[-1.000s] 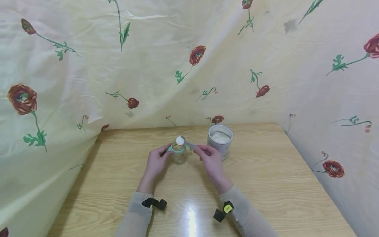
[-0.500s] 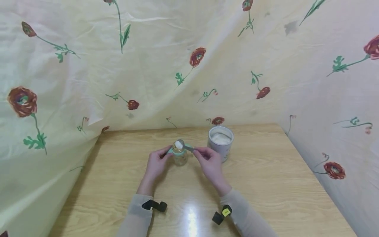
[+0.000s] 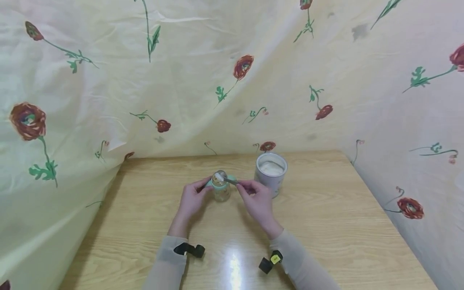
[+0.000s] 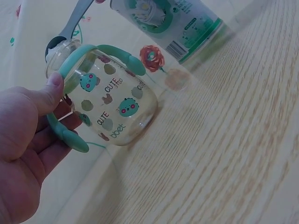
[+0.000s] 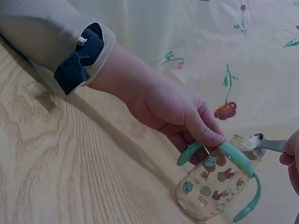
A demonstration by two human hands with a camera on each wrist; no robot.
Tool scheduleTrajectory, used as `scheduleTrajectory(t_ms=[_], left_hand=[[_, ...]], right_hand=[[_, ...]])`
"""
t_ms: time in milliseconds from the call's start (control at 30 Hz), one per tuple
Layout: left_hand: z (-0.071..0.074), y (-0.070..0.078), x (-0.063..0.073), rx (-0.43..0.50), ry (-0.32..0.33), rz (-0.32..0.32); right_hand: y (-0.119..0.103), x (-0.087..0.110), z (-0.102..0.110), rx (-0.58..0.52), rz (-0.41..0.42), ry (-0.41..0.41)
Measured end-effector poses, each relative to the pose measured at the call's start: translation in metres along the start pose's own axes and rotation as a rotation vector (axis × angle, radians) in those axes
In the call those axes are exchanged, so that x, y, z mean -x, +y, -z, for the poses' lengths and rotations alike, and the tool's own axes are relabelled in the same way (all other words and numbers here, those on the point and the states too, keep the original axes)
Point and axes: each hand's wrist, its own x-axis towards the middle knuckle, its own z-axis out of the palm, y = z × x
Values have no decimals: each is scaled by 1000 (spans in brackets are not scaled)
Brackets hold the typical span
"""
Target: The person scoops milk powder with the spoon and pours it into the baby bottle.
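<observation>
A see-through baby bottle (image 4: 110,100) with cartoon prints and a mint-green two-handled ring stands uncapped on the wooden table. My left hand (image 3: 192,199) grips one of its green handles (image 4: 67,135), thumb on the ring near the neck. Between thumb and fingers my right hand (image 3: 256,198) pinches the handle of a grey measuring scoop (image 5: 272,144). The scoop's bowl is tipped over the bottle's open mouth, and white powder (image 5: 252,141) shows at its lip. To the right, just behind my right hand, an open can (image 3: 269,179) holds white powder.
The wooden table (image 3: 326,221) reaches toward me and to both sides. A floral cloth (image 3: 188,80) hangs behind its far edge and along the sides. Both wrists wear black camera mounts (image 3: 190,249).
My right hand has turned the scoop from level to tilted and lowered it slightly onto the bottle's mouth. The left hand keeps its hold on the bottle handle.
</observation>
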Motion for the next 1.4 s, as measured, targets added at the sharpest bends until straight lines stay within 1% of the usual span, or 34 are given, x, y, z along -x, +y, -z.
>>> scheduleTrajectory(t_ms=[133,267,400,633,833,900,1000,1200,1400], left_hand=[[-1,1,-3,4,-7,-14],[-1,-2,-4,20,-11,-3],[-2,-4,-3,30,-10,2],[-1,-7,1,20,-19,16],[0,-5,-1,11,-26,-4],[1,-5,-2,8,-31,-1],[1,-5,-2,7,-38,10],[2,-3,-1,12,-40,9],[2,-2,-2,16,-37,5]], right_hand=[[1,-1,1,61,91,9],[1,-3,3,116,177,17],[3,-2,5,145,233,15],[8,0,3,159,254,15],[10,-4,3,164,272,31],[10,-4,2,173,276,31],[9,-4,3,195,290,33],[4,-5,5,220,288,35],[5,-6,5,241,360,58]])
